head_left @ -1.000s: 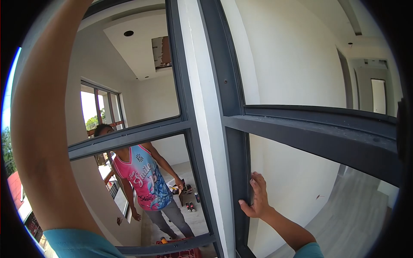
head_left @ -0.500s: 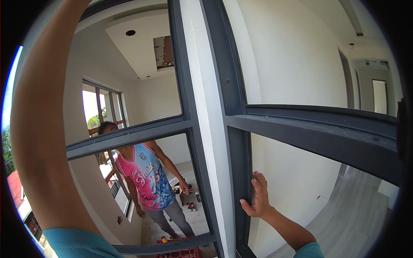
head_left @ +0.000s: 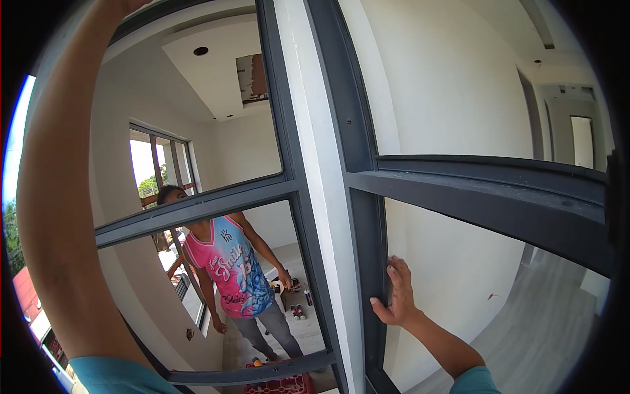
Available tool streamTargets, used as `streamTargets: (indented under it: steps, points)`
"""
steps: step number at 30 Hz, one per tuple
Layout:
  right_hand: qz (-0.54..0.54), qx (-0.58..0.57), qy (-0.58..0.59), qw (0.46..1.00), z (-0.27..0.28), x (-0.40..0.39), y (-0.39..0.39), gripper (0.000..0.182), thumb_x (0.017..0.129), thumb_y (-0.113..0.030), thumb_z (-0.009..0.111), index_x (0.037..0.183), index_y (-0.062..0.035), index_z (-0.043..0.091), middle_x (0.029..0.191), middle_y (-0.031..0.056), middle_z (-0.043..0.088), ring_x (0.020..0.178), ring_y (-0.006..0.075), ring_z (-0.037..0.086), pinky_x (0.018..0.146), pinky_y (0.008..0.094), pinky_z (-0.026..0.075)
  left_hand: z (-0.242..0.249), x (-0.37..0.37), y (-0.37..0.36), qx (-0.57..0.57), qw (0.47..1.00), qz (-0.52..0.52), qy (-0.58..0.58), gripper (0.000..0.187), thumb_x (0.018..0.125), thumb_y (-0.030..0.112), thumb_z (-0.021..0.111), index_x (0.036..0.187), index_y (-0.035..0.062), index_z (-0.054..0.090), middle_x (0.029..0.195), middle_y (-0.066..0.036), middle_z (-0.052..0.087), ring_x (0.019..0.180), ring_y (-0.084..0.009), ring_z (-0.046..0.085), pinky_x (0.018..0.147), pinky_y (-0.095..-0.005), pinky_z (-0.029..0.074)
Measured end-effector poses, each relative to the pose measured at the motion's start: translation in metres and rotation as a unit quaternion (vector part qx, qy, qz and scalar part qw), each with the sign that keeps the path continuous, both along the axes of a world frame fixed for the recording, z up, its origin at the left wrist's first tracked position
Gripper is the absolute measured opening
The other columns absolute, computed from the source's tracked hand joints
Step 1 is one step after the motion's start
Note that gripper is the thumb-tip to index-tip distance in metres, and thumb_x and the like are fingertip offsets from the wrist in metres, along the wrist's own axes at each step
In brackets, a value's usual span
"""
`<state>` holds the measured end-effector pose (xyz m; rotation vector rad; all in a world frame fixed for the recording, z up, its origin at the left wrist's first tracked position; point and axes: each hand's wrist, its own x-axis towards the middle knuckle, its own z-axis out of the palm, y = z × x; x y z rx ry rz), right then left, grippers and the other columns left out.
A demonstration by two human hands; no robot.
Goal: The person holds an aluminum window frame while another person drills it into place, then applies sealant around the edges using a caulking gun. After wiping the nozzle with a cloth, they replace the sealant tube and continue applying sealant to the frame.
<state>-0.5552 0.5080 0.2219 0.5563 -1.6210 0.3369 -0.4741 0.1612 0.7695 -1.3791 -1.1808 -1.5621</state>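
My right hand (head_left: 398, 295) rests against the inner edge of a dark grey window frame (head_left: 367, 262), low on the right. Its fingers point up, with the thumb held apart toward the frame. My left arm runs up the left side, and only a sliver of my left hand (head_left: 133, 5) shows at the top edge, by the upper bar of the left window frame (head_left: 197, 209). Its fingers are cut off from view. Between the two frames stands a pale wall edge (head_left: 314, 144).
Behind the left frame stands a person in a pink and blue jersey (head_left: 237, 269). A red crate (head_left: 279, 384) sits below, and several small bottles and tools (head_left: 298, 311) lie on the floor. A dark crossbar (head_left: 485, 197) spans the right frame.
The view has shifted slightly, so the left room and the person appear a little farther right. A bit more of my left hand shows at the top. My right hand stays at the frame.
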Motion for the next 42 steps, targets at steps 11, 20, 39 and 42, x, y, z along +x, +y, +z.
streamTargets:
  steps: [11, 20, 39, 42]
  points:
    - [0.010, -0.025, -0.005, 1.000, 0.005, 0.009, -0.005, 0.074, 0.074, -0.020, 0.066, 0.138, -0.0018, 0.034, 0.135, 0.0263, 0.039, 0.127, 0.0423, 0.037, 0.106, 0.0539, 0.028, -0.031, 0.012, -0.014, -0.045, 0.999, 0.017, -0.006, 0.021, 0.059, 0.005, 0.043, 0.079, 0.0032, 0.049, 0.079, -0.018, 0.057, 0.073, -0.0336, 0.061, 0.083, -0.0505, 0.051]
    - [0.136, -0.012, 0.135, 0.981, 0.049, 0.029, -0.056, 0.055, 0.071, -0.016, 0.065, 0.121, -0.0023, 0.046, 0.129, 0.0210, 0.039, 0.125, 0.0349, 0.037, 0.106, 0.0474, 0.030, -0.065, 0.027, -0.016, -0.008, 0.998, 0.051, -0.041, 0.022, 0.057, 0.005, 0.043, 0.078, 0.0043, 0.049, 0.078, -0.017, 0.059, 0.074, -0.0332, 0.063, 0.078, -0.0479, 0.053]
    - [0.592, -0.152, -0.078, 0.787, 0.282, -0.027, -0.200, 0.041, 0.083, -0.026, 0.063, 0.113, -0.0030, 0.050, 0.112, 0.0085, 0.052, 0.103, 0.0170, 0.050, 0.093, 0.0350, 0.039, -0.162, 0.053, -0.010, -0.003, 0.994, 0.082, -0.071, 0.029, 0.061, 0.007, 0.043, 0.089, -0.0015, 0.049, 0.084, -0.016, 0.057, 0.075, -0.0310, 0.063, 0.074, -0.0452, 0.056]
    - [0.619, -0.204, -0.129, 0.748, 0.305, -0.020, -0.206, 0.040, 0.083, -0.033, 0.062, 0.108, -0.0051, 0.050, 0.104, 0.0054, 0.053, 0.097, 0.0137, 0.050, 0.089, 0.0326, 0.040, -0.158, 0.043, -0.030, -0.121, 0.987, 0.047, -0.092, 0.035, 0.070, 0.007, 0.043, 0.103, -0.0052, 0.045, 0.095, -0.018, 0.055, 0.088, -0.0319, 0.059, 0.082, -0.0445, 0.051]
